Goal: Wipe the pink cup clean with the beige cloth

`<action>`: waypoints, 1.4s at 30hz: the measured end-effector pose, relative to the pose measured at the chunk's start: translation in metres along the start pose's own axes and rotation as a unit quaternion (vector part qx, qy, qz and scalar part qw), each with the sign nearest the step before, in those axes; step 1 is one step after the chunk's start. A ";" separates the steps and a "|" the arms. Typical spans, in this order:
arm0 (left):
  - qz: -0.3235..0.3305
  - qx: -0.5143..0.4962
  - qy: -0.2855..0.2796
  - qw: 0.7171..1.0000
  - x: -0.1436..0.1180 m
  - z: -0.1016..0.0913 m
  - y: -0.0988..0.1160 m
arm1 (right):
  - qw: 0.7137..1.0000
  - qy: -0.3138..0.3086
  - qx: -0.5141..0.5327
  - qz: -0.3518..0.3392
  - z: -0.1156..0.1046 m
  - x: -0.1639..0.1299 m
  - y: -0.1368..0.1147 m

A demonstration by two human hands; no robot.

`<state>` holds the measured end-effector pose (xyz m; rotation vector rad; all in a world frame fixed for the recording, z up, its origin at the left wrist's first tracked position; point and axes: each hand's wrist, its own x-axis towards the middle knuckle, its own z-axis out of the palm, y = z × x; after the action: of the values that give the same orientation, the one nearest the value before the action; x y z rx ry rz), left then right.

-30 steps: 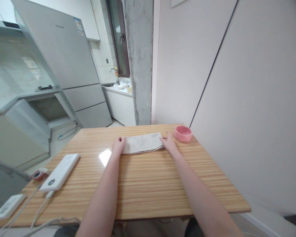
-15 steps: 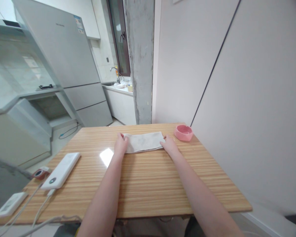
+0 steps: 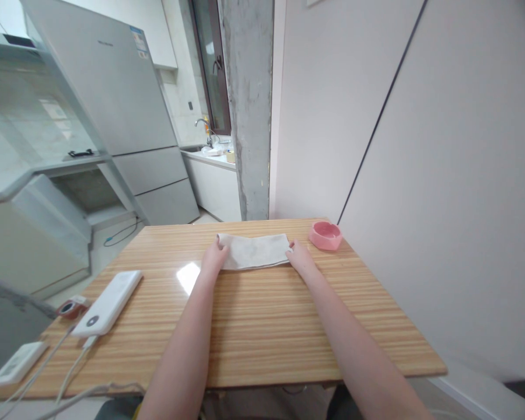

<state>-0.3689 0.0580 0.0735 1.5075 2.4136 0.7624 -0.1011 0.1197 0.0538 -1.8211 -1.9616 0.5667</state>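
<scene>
Hands [image 3: 257,260] on folded cloth [image 3: 254,251]

Both hands [image 3: 257,259] outstretched, palms down

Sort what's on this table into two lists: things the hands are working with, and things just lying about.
In hand:
- folded grey cloth, left hand at its left end, right hand at its right end

Lying about:
- pink ashtray
- white power bank
- small white device
- cables
</scene>
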 end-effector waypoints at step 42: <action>0.130 -0.136 0.234 0.954 -0.016 -0.001 0.022 | 0.984 -0.091 0.015 -0.152 0.012 -0.009 -0.014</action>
<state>-0.3448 0.0512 0.0845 1.6959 2.2880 1.5971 -0.1191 0.1096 0.0509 -1.4540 -2.2835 0.6753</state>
